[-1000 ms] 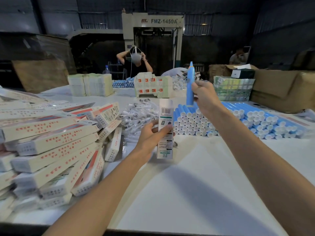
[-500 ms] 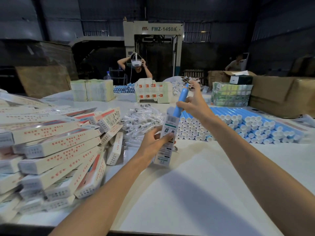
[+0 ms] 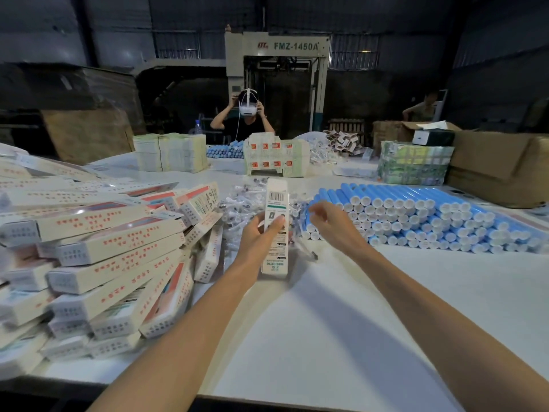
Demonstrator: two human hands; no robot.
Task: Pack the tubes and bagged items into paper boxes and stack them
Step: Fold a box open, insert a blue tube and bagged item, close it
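My left hand [image 3: 260, 234] grips a white paper box [image 3: 276, 200] and holds it upright above the table, barcode side towards me. My right hand [image 3: 332, 226] hovers just right of the box with bent fingers, at the edge of a pile of clear bagged items [image 3: 240, 203]. No blue tube is in this hand, and I cannot tell whether it pinches a bag. A wide stack of blue tubes [image 3: 416, 215] with white caps lies to the right. Several packed boxes [image 3: 104, 248] are heaped on the left.
The white table [image 3: 326, 322] stretches towards me. Flat cartons [image 3: 276, 159], pale stacked sheets [image 3: 169, 153] and green packs [image 3: 416, 165] stand at the back. A big cardboard box [image 3: 499, 168] sits at the right. A person [image 3: 246, 114] with a headset sits across the table.
My right hand brought the blue tube down from above into the box's top. It now sits lower beside the box without the tube. The left hand kept holding the box.
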